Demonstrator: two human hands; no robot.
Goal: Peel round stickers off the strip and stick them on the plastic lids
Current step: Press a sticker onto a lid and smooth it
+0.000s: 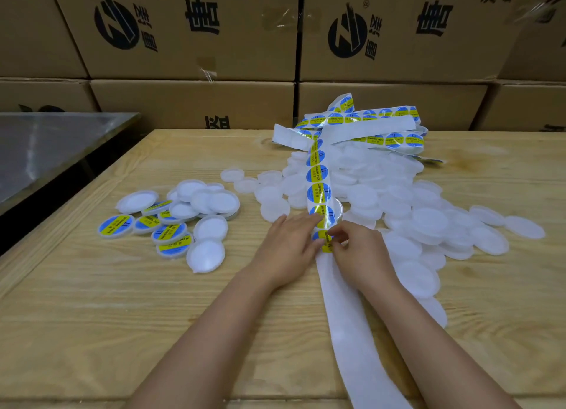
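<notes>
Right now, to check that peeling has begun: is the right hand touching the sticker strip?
Touching. The head view shows the right hand with fingers curled, pinching the edge of the nearest sticker on the strip, with no gap visible.

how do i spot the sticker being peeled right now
On the wooden table, follow the long strip from the far end toward the person. The sticker is the nearest one left on it, pinched by the right hand; below it the strip is bare white.

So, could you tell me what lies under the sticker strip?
Under the sticker strip lie plain white lids; its peeled end rests on the wooden table. Beneath its folded heap is hidden.
</notes>
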